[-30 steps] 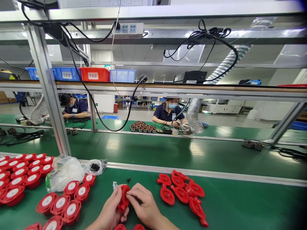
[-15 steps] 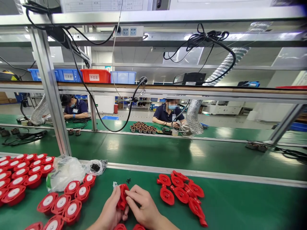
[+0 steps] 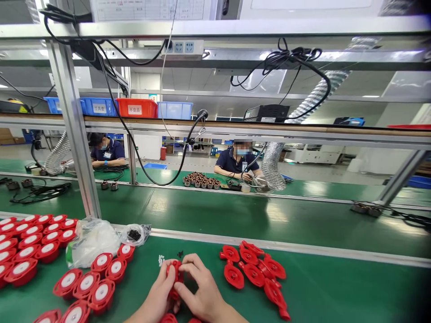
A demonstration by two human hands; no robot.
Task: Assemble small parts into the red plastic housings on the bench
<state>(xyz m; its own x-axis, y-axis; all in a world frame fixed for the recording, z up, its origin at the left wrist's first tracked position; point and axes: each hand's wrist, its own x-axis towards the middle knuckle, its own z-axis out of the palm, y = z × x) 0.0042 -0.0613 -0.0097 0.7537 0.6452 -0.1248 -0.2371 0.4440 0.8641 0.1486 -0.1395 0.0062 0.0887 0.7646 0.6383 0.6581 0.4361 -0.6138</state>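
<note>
My left hand [image 3: 159, 296] and my right hand [image 3: 198, 289] meet at the bottom centre over the green bench, both closed around one red plastic part [image 3: 174, 273] held upright between them. My right thumb and fingers press on its upper edge. To the right lies a pile of bare red parts [image 3: 256, 269]. On the left stand rows of red parts with white round inserts [image 3: 86, 282]. Two more red pieces [image 3: 168, 318] peek in at the bottom edge under my hands.
A clear plastic bag [image 3: 90, 242] and a smaller bag with black bits [image 3: 134, 234] lie at the bench's back edge, tiny white pieces [image 3: 160, 259] beside them. A green conveyor belt [image 3: 235, 215] runs beyond. Two people sit working at the far bench.
My hands have stayed in place while the right fingers shifted higher onto the red part, covering more of it. The view tilted slightly.
</note>
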